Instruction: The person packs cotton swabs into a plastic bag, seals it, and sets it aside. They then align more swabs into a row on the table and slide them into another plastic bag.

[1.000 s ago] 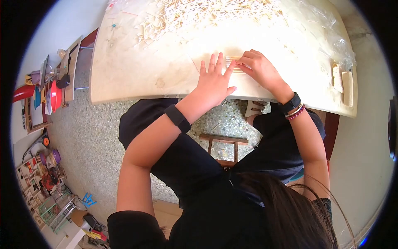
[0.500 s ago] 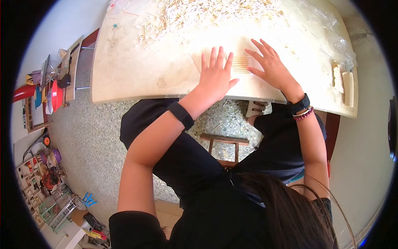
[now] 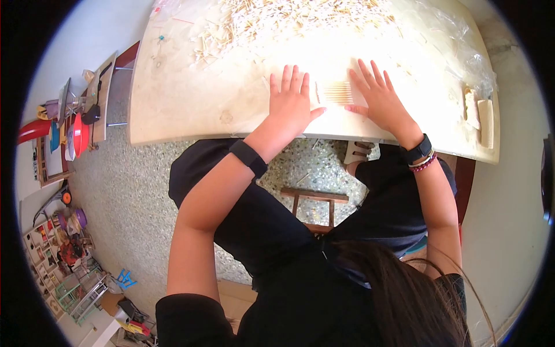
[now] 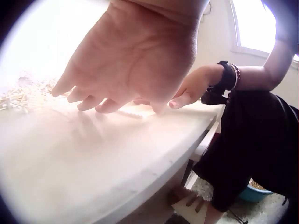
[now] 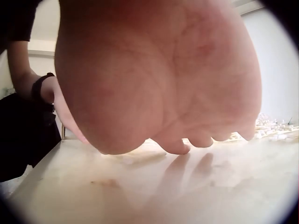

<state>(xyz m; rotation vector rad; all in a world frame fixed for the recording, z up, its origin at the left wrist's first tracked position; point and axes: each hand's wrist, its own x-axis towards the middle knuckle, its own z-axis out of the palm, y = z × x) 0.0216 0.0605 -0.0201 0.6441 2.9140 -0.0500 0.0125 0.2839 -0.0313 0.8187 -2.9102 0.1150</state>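
A small row of thin wooden cotton swabs (image 3: 337,92) lies side by side on the pale table between my hands. To its left, my left hand (image 3: 290,107) is spread with straight fingers, its thumb pointing toward the row. My right hand (image 3: 381,104) is at the right end, fingers extended and thumb tip close to the swab ends. Neither palm grips anything: the left wrist view shows the left palm (image 4: 133,56) over the tabletop, and the right wrist view shows the right palm (image 5: 159,79) low over it, fingertips near the surface.
A large heap of loose cotton swabs (image 3: 300,17) covers the far part of the table (image 3: 185,110). Clear plastic wrap (image 3: 462,52) lies along the right side, near a pale block (image 3: 485,124). The table's front edge runs just above my knees.
My right hand has let go of the swab row, opened its fingers and moved right. My left hand has drawn slightly left, away from the row, which now shows more fully.
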